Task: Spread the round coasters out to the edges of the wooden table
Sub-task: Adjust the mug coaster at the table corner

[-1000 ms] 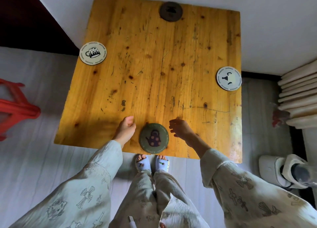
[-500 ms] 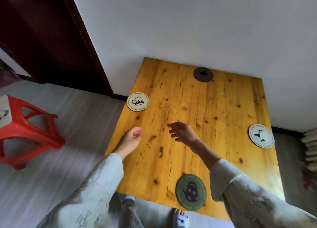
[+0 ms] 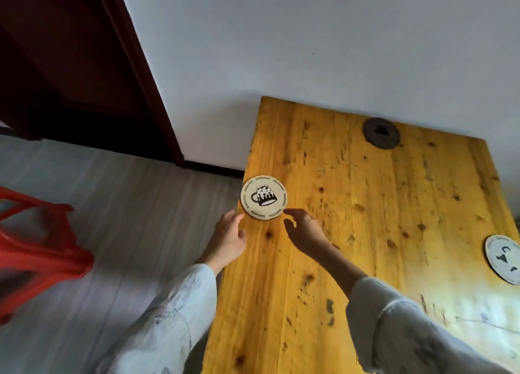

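A cream coaster with a mug drawing (image 3: pixel 264 198) lies at the left edge of the wooden table (image 3: pixel 365 247). My left hand (image 3: pixel 228 237) hovers just below and left of it, fingers apart, holding nothing. My right hand (image 3: pixel 305 230) reaches toward its lower right rim, fingers spread, holding nothing. A dark round coaster (image 3: pixel 381 133) rests at the far edge near the wall. A white coaster (image 3: pixel 503 262) sits at the right edge, partly cut off by the frame. The green teapot coaster is out of view.
A red plastic stool (image 3: pixel 36 249) stands on the grey floor to the left. A dark red door (image 3: pixel 70 64) and a white wall (image 3: pixel 337 49) lie behind the table.
My view has swung left and forward. Both hands moved from the table's near middle up to the mug coaster. The green teapot coaster dropped out of the frame.
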Demonstrator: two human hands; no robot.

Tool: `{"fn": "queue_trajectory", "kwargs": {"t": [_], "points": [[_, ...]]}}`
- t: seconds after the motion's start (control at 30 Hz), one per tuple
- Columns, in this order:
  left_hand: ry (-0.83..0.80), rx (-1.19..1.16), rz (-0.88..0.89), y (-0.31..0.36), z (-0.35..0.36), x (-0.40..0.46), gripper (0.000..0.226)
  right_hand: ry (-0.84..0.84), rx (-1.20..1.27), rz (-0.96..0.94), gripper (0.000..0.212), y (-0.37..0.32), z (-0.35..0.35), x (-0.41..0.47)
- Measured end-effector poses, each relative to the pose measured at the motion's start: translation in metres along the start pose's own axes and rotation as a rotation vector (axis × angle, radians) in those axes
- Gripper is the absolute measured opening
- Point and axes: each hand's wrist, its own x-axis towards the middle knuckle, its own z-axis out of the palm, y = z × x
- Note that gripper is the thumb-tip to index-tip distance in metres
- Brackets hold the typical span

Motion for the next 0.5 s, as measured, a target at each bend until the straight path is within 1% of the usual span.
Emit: {"fn": "queue_trajectory", "kwargs": {"t": [0.1,0.2,0.27,0.4,0.5], "points": [[0.014,0.116,0.056,0.000,0.003,0.038,0.051,-0.033,-0.063,-0.035,0.044,0.001,0.015,0.026],[0.042,0.238,0.141,0.005,0.004,0.070,0.055,0.013,-0.143,-0.048,0.045,0.007,0.027,0.045],[-0.004,0.318,0.183,0.010,0.005,0.090,0.057,0.007,-0.175,-0.072,0.045,0.011,0.036,0.048],[-0.115,0.413,0.170,0.019,0.010,0.116,0.060,-0.023,-0.282,-0.174,0.050,0.025,0.047,0.044],[-0.075,0.485,0.192,0.020,0.014,0.120,0.058,-0.028,-0.327,-0.237,0.049,0.037,0.042,0.046]]}}
